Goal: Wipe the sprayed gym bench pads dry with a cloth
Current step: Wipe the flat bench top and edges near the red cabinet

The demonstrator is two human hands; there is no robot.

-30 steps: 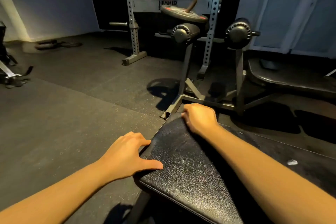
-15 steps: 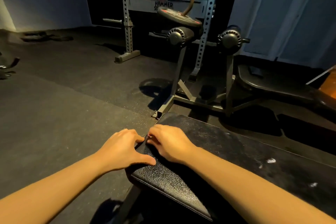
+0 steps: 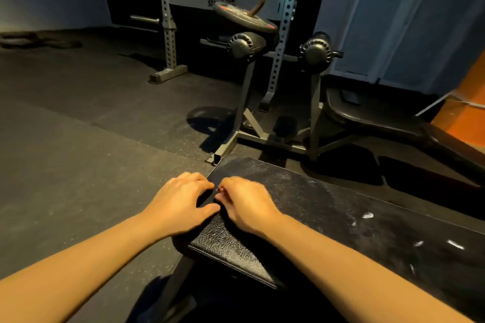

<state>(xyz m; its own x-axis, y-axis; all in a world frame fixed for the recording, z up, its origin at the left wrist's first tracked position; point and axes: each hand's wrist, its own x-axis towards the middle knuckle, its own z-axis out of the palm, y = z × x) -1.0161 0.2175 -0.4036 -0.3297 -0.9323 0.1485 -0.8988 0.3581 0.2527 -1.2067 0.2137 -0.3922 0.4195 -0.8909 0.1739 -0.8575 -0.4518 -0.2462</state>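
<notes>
1. no cloth to be seen anywhere in the frame; wiping judged not under way at this moment, or else done with something hidden under the palms.
2. black bench pad (image 3: 328,220) stretching from lower centre out to the right edge of the frame, its near-left corner jutting toward the bottom.
3. pale flecks and smears on the pad at right of the frame, plus a dull, dusty look across the middle; judged residue or spray not yet wiped, so most of the surface probably left to do.
4. second dark pad (image 3: 367,115) at right middle of the frame, beyond the grey stand (image 3: 275,136) with two roller pads; no sign of wiping there either, though too dim to tell wet from dry.
5. left hand (image 3: 178,204) at centre frame, palm down, fingers loosely spread, draped over the pad's left edge with the thumb lying on top.
6. right hand (image 3: 246,204) just beside it, resting on the pad, fingers curled inward; holding nothing that shows, fingertips blurred.
7. fingertips of both almost meeting at the pad's left edge.
8. rubber gym floor (image 3: 78,165) filling the left of the frame.
</notes>
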